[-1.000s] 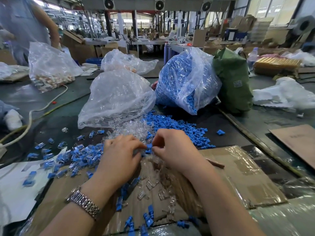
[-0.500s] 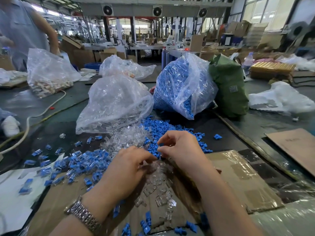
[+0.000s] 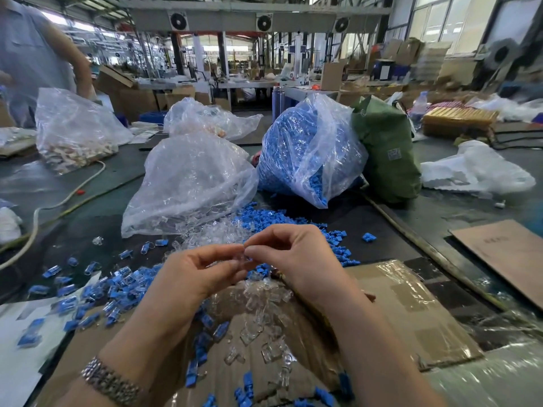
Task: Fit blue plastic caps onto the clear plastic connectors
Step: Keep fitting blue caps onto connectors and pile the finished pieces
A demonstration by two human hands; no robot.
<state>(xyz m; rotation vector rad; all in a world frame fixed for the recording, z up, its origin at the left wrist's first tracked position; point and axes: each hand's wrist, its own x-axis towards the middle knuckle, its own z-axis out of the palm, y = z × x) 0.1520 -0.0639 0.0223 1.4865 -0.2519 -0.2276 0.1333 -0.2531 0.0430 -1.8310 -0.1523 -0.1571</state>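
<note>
My left hand (image 3: 194,277) and my right hand (image 3: 296,259) meet fingertip to fingertip above the table, pinching one clear plastic connector (image 3: 241,256) between them. No blue cap shows in my fingers. Loose clear connectors (image 3: 261,324) lie on the cardboard under my hands. A heap of blue caps (image 3: 293,221) lies just beyond my hands. To the left is a spread of capped connectors (image 3: 97,292), clear with blue ends.
A clear bag (image 3: 191,183) of connectors and a bag of blue caps (image 3: 305,154) stand behind the piles, with a green sack (image 3: 385,154) to their right. Cardboard sheets (image 3: 411,312) cover the near table. A person stands at the far left by another bag (image 3: 73,130).
Both hands have lifted off the piles and come together higher up. The right hand picked at the blue caps earlier; now the fingers of both pinch a clear connector.
</note>
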